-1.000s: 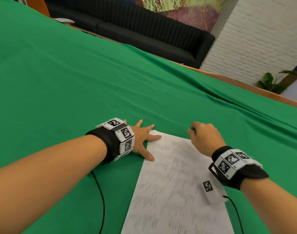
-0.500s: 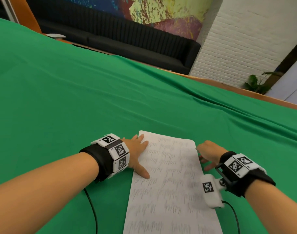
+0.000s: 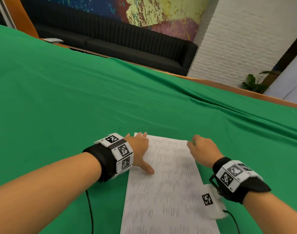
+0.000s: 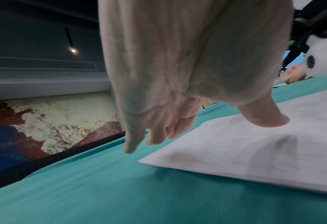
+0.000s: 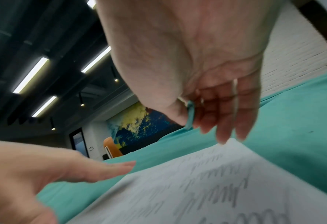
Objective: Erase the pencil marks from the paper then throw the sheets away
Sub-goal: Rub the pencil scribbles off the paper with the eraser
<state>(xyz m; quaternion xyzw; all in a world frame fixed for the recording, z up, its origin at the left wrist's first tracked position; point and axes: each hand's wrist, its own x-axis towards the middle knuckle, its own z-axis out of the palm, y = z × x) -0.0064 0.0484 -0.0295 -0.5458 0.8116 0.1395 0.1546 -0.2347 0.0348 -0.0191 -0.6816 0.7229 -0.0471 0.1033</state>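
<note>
White paper sheets (image 3: 169, 191) covered in rows of pencil scribble lie on the green cloth (image 3: 76, 98). The left wrist view shows them as a thin stack (image 4: 254, 151). My left hand (image 3: 139, 149) lies flat at their top left corner, with its thumb (image 4: 264, 119) pressing on the paper and its fingers straight. At the top right corner is my right hand (image 3: 201, 151). It pinches a small flat green eraser (image 5: 190, 116) between thumb and fingers, just above the paper's far edge (image 5: 229, 142).
The green cloth covers the whole table, with folds at the far right (image 3: 245, 115). The table's wooden edge (image 3: 229, 86) runs along the back, with a black sofa (image 3: 127, 48), a white brick wall and a plant (image 3: 252, 83) behind it. Black cables (image 3: 90, 208) trail from both wrists.
My right hand dropped to the paper's right edge, then came back to its top right corner. My left hand slid a little further onto the top left corner. The head view tilted upward.
</note>
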